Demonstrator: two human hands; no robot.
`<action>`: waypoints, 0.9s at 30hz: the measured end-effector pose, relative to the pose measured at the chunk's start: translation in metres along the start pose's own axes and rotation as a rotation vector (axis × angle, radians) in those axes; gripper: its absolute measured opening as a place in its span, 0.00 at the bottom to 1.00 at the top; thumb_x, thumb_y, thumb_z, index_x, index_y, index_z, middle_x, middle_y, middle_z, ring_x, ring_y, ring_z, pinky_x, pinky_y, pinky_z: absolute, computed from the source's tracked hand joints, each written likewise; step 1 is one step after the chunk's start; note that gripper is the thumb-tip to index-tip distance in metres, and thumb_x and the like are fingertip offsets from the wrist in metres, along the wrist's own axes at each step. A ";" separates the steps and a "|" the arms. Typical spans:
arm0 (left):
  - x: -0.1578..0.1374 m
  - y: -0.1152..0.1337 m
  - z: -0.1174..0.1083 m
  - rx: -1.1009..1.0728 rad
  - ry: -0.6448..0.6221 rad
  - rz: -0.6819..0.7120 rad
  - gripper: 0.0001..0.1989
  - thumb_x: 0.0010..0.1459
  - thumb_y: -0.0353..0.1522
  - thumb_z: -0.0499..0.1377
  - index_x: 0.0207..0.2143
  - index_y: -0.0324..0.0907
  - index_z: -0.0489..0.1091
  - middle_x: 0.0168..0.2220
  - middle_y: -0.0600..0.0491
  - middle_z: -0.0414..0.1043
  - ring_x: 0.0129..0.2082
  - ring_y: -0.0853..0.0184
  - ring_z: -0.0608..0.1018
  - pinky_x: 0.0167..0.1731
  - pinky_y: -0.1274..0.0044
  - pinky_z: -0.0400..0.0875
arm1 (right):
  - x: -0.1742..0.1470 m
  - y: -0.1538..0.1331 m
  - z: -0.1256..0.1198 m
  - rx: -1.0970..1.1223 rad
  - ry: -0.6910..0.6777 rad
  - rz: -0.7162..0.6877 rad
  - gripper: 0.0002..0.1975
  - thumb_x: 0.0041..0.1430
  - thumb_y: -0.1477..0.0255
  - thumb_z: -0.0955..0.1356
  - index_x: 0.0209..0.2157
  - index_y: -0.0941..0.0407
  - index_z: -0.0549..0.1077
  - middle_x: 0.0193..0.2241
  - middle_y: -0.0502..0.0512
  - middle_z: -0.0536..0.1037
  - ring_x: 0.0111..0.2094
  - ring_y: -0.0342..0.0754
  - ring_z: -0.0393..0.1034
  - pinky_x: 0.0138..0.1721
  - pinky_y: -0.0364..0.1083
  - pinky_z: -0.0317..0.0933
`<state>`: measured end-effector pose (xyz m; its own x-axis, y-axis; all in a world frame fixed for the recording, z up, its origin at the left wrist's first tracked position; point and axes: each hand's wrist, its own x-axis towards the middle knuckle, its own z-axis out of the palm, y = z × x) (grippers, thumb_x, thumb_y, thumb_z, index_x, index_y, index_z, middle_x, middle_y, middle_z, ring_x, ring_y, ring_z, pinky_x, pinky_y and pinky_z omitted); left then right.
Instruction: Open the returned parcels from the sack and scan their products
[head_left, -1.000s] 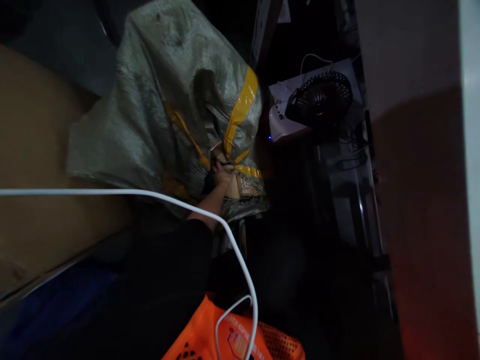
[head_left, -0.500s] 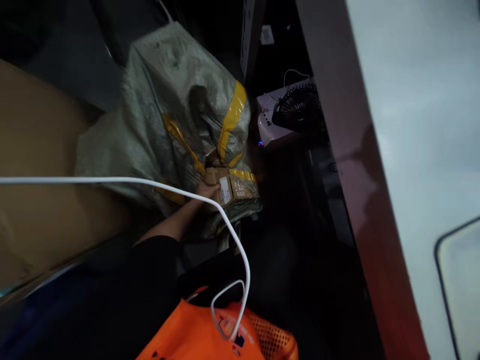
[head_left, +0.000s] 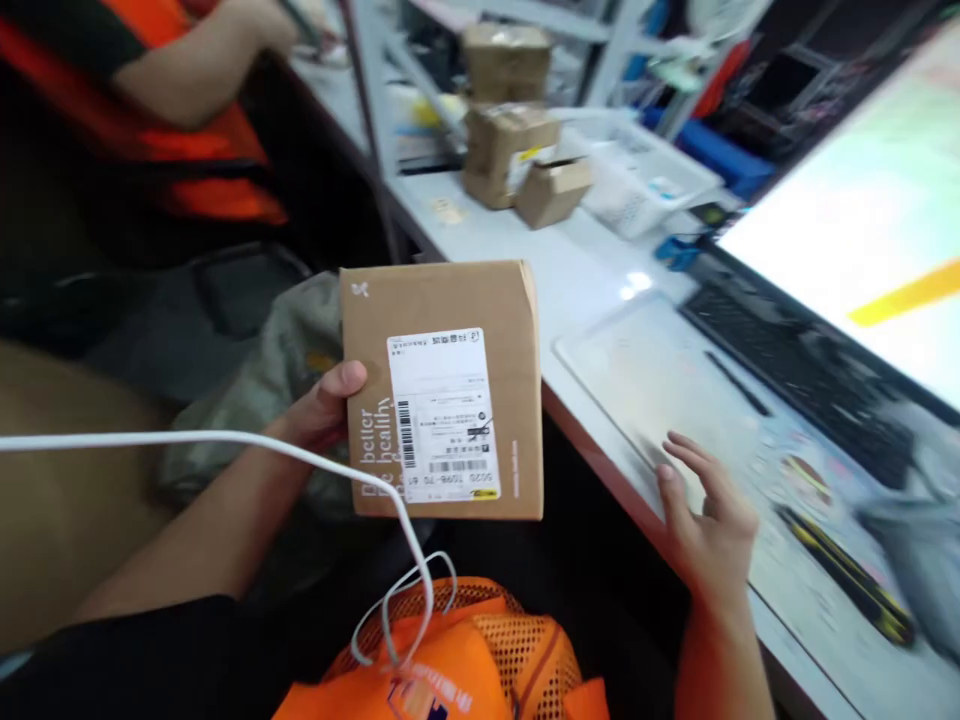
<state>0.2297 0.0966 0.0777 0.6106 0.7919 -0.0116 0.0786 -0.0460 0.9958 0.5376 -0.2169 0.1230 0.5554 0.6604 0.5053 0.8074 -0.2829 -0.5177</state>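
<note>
A brown cardboard box [head_left: 442, 295] is held up in front of me, beside the desk edge. My left hand [head_left: 330, 395] grips its left side, the thumb on the front face and the other fingers hidden behind. On that face sits a white shipping label [head_left: 442, 415] with barcodes; its print appears upside down. My right hand [head_left: 709, 515] is over the desk's near edge, empty, fingers apart and partly bent. To the right of it lies a yellow and black box cutter [head_left: 847, 575] on the desk.
Small cardboard boxes [head_left: 502, 150] and a white basket [head_left: 637, 170] stand at the desk's back. A keyboard [head_left: 810, 390] and bright monitor [head_left: 862, 230] are at right. A white cable [head_left: 225, 437] crosses my view. Another person's arm [head_left: 195, 75] is at upper left; a sack [head_left: 247, 360] lies below.
My left hand has brought a box up from the grey-green sack. My view has swung up towards the desk, and my right hand has come into sight.
</note>
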 end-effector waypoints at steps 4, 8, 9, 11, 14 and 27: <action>0.057 0.091 0.089 -0.058 -0.185 0.421 0.58 0.42 0.63 0.71 0.72 0.59 0.58 0.62 0.51 0.74 0.56 0.44 0.80 0.50 0.58 0.81 | -0.013 0.037 -0.098 -0.219 0.270 0.081 0.17 0.69 0.60 0.69 0.52 0.55 0.79 0.49 0.62 0.84 0.49 0.59 0.80 0.57 0.59 0.71; 0.106 0.179 0.193 0.327 -0.363 0.785 0.64 0.47 0.55 0.74 0.78 0.55 0.44 0.75 0.47 0.54 0.65 0.40 0.71 0.63 0.48 0.67 | -0.034 0.102 -0.194 -0.445 0.430 0.340 0.24 0.66 0.57 0.67 0.54 0.59 0.78 0.47 0.65 0.83 0.43 0.60 0.79 0.53 0.59 0.71; 0.114 0.197 0.222 0.424 -0.415 0.834 0.62 0.48 0.53 0.74 0.78 0.53 0.46 0.74 0.46 0.55 0.65 0.39 0.69 0.65 0.46 0.64 | -0.038 0.119 -0.208 -0.487 0.417 0.407 0.26 0.65 0.58 0.66 0.55 0.61 0.78 0.48 0.67 0.83 0.44 0.61 0.79 0.54 0.59 0.70; 0.126 0.221 0.281 0.594 -0.525 0.882 0.61 0.47 0.52 0.74 0.77 0.52 0.50 0.72 0.45 0.59 0.64 0.38 0.70 0.65 0.47 0.64 | -0.041 0.148 -0.225 -0.557 0.324 0.530 0.28 0.65 0.59 0.65 0.57 0.65 0.76 0.53 0.71 0.80 0.51 0.63 0.76 0.58 0.59 0.66; 0.132 0.232 0.361 0.826 -0.691 0.844 0.58 0.46 0.54 0.73 0.76 0.56 0.54 0.72 0.44 0.60 0.59 0.38 0.74 0.59 0.50 0.70 | -0.036 0.174 -0.222 -0.609 0.111 0.666 0.31 0.68 0.62 0.64 0.63 0.69 0.71 0.61 0.76 0.74 0.61 0.64 0.69 0.64 0.56 0.60; 0.142 0.207 0.419 1.049 -0.802 0.797 0.51 0.55 0.66 0.58 0.76 0.63 0.50 0.76 0.50 0.52 0.68 0.31 0.62 0.65 0.44 0.57 | -0.007 0.171 -0.199 -0.698 -0.163 0.864 0.24 0.69 0.58 0.65 0.52 0.64 0.76 0.46 0.73 0.81 0.47 0.65 0.77 0.43 0.53 0.66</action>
<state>0.6627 -0.0556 0.2447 0.9840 -0.1544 0.0887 -0.1726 -0.9495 0.2621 0.7115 -0.4087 0.1686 0.9916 0.1228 0.0406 0.1270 -0.9841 -0.1244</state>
